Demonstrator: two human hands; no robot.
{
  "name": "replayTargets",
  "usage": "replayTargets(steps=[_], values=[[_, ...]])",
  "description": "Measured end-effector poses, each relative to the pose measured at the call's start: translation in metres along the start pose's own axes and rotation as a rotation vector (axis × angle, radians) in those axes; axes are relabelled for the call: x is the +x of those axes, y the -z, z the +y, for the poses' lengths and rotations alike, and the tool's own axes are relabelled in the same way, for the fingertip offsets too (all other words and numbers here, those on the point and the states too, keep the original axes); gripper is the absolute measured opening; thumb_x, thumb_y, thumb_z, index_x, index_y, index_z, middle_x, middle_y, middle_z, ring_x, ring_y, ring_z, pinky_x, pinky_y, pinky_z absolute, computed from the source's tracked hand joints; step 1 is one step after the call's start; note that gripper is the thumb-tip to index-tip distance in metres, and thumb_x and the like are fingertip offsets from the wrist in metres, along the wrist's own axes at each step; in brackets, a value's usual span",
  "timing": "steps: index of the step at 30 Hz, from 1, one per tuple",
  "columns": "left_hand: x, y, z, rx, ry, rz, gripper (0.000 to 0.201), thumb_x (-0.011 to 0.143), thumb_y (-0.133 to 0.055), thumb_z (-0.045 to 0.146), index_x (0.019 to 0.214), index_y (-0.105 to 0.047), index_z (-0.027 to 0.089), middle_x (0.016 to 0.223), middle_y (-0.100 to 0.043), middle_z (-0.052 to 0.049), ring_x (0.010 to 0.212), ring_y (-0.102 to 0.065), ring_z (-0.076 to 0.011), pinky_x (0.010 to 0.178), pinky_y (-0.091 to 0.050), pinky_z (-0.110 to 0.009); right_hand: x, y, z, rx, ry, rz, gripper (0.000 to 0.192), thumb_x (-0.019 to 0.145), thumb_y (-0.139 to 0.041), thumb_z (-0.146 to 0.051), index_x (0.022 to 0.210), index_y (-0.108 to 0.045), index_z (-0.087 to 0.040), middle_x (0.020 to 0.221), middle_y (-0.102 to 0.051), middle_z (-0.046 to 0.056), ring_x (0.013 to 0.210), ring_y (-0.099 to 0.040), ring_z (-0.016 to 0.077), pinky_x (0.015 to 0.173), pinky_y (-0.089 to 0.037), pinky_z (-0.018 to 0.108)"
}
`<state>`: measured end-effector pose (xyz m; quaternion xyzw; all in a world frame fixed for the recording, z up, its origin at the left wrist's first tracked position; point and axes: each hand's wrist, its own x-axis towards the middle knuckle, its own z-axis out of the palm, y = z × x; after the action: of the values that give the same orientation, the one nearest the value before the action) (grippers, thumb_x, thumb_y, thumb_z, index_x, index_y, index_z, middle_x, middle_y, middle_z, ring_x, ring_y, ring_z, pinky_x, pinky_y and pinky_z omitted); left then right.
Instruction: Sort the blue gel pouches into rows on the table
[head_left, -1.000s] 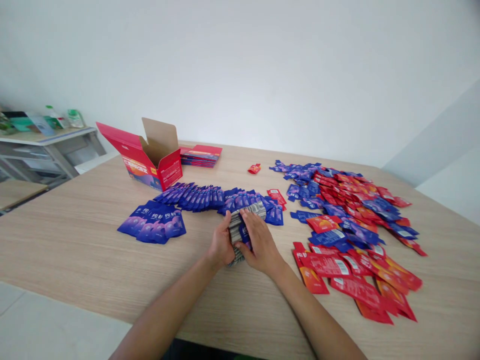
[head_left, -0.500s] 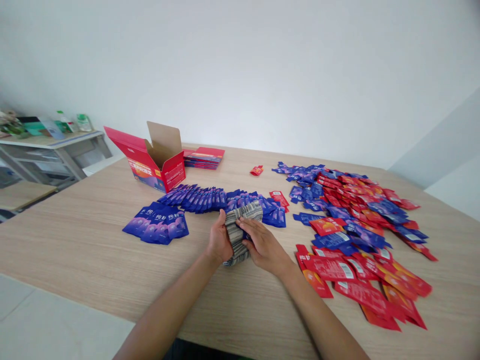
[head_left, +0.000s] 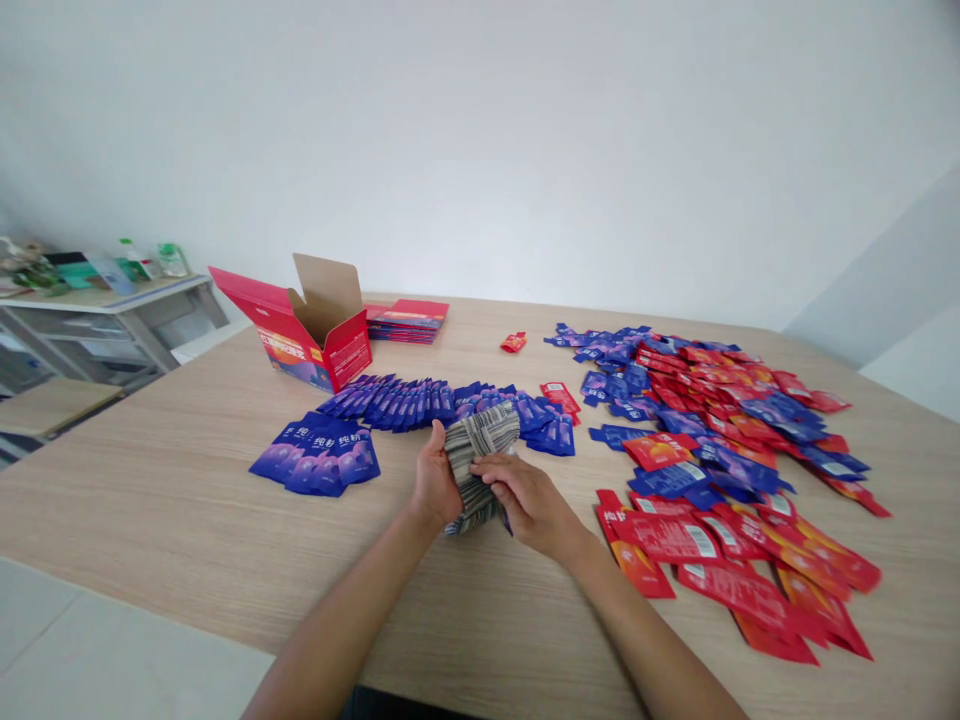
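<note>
A grey-and-cream striped cloth [head_left: 480,436], bunched and folded, is between my two hands above the table. My left hand [head_left: 436,480] grips its left side, the thumb pointing up and the other fingers hidden behind the cloth. On its right side, my right hand [head_left: 538,502] presses with curled fingers against the folds. A small dark blue edge [head_left: 508,522] shows under the right hand; it looks like part of a sachet, mostly hidden. Just beyond the cloth runs a row of overlapping blue-purple sachets [head_left: 411,402]. More blue sachets [head_left: 321,455] lie fanned out to the left.
An open red carton [head_left: 349,350] stands at the back left beside a stack of flat red-and-blue cartons [head_left: 409,318]. Loose red sachets [head_left: 697,535] and blue sachets [head_left: 675,480] heap on the right. One red sachet [head_left: 514,342] lies alone at the back. The table [head_left: 187,520] has a left edge.
My right hand has slid slightly down and right over the cloth. The blue patch between its fingers is now covered, and a blue edge shows lower. The view has shifted slightly.
</note>
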<state>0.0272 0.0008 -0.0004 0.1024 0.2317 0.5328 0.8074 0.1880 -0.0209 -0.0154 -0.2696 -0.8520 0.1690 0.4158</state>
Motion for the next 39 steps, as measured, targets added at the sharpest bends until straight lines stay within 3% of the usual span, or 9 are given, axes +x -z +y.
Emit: replayTargets(steps=[3, 6, 9, 13, 20, 25, 29, 34, 39], values=[[0.0, -0.001, 0.0, 0.006, -0.034, 0.006, 0.066, 0.097, -0.035, 0.061, 0.097, -0.076, 0.009, 0.091, -0.078, -0.016, 0.101, -0.072, -0.0331, 0.099, -0.051, -0.05, -0.002, -0.008, 0.0, 0.132, -0.114, 0.105, 0.02, 0.105, -0.043, -0.03, 0.11, -0.062, -0.027, 0.112, -0.076, 0.007, 0.108, -0.072, 0.0209, 0.093, -0.059, 0.04], [-0.002, -0.002, -0.004, -0.004, -0.01, -0.015, 0.062, 0.097, -0.037, 0.06, 0.104, -0.075, 0.01, 0.097, -0.078, -0.016, 0.104, -0.071, -0.0333, 0.101, -0.05, -0.05, -0.003, -0.02, 0.005, 0.262, -0.27, 0.304, 0.02, 0.104, -0.047, -0.036, 0.11, -0.063, -0.026, 0.111, -0.077, 0.008, 0.105, -0.074, 0.0227, 0.089, -0.061, 0.039], [-0.002, -0.003, -0.012, -0.015, 0.02, -0.007, 0.061, 0.098, -0.038, 0.059, 0.101, -0.074, 0.011, 0.097, -0.077, -0.016, 0.105, -0.071, -0.0333, 0.101, -0.05, -0.05, -0.003, -0.031, 0.012, 0.336, -0.347, 0.392, 0.03, 0.101, -0.051, -0.042, 0.124, -0.056, -0.024, 0.118, -0.075, 0.014, 0.11, -0.072, 0.0264, 0.089, -0.061, 0.043], [-0.001, -0.003, -0.014, -0.019, -0.05, 0.067, 0.057, 0.1, -0.037, 0.053, 0.092, -0.074, 0.01, 0.095, -0.077, -0.017, 0.103, -0.071, -0.0313, 0.1, -0.052, -0.045, -0.004, -0.042, 0.015, 0.322, -0.243, 0.331, 0.06, 0.095, -0.061, -0.05, 0.144, -0.039, -0.023, 0.14, -0.061, 0.019, 0.131, -0.059, 0.0281, 0.104, -0.054, 0.049], [-0.001, 0.0, -0.001, 0.028, 0.008, 0.022, 0.055, 0.1, -0.038, 0.05, 0.098, -0.073, 0.008, 0.095, -0.076, -0.017, 0.095, -0.073, -0.0295, 0.089, -0.057, -0.041, -0.008, -0.034, 0.009, -0.146, -0.022, 0.132, 0.028, 0.097, -0.061, -0.032, 0.124, -0.064, -0.024, 0.153, -0.05, 0.012, 0.145, -0.043, 0.0278, 0.117, -0.042, 0.052], [0.001, 0.002, -0.002, 0.038, 0.007, 0.042, 0.056, 0.1, -0.038, 0.052, 0.093, -0.073, 0.009, 0.089, -0.076, -0.015, 0.087, -0.074, -0.0266, 0.083, -0.059, -0.038, -0.004, -0.017, 0.012, -0.261, 0.163, -0.041, 0.05, 0.101, -0.044, -0.015, 0.151, -0.042, -0.022, 0.155, -0.048, 0.013, 0.149, -0.036, 0.0226, 0.119, -0.04, 0.05], [0.001, 0.001, -0.002, 0.067, 0.007, 0.028, 0.052, 0.099, -0.043, 0.052, 0.105, -0.072, 0.01, 0.092, -0.077, -0.014, 0.086, -0.075, -0.0258, 0.083, -0.059, -0.038, -0.002, -0.014, 0.017, -0.326, 0.127, 0.022, 0.06, 0.101, -0.049, -0.018, 0.157, -0.029, -0.026, 0.15, -0.054, 0.012, 0.144, -0.044, 0.0221, 0.118, -0.04, 0.051], [0.0, 0.001, -0.003, 0.132, 0.071, -0.039, 0.051, 0.097, -0.049, 0.051, 0.117, -0.07, 0.009, 0.098, -0.078, -0.014, 0.094, -0.074, -0.0284, 0.087, -0.058, -0.039, -0.003, -0.014, 0.017, -0.545, -0.05, 0.163, 0.053, 0.092, -0.068, -0.044, 0.14, -0.052, -0.029, 0.156, -0.044, 0.013, 0.148, -0.036, 0.0341, 0.119, -0.021, 0.064], [0.005, 0.008, -0.016, 0.166, 0.197, -0.042, 0.049, 0.089, -0.061, 0.054, 0.112, -0.072, 0.011, 0.097, -0.078, -0.014, 0.094, -0.074, -0.0306, 0.088, -0.057, -0.04, -0.001, -0.01, 0.014, -0.568, -0.223, 0.215, 0.036, 0.093, -0.067, -0.041, 0.125, -0.061, -0.027, 0.123, -0.07, 0.008, 0.121, -0.058, 0.0293, 0.115, -0.023, 0.055]])
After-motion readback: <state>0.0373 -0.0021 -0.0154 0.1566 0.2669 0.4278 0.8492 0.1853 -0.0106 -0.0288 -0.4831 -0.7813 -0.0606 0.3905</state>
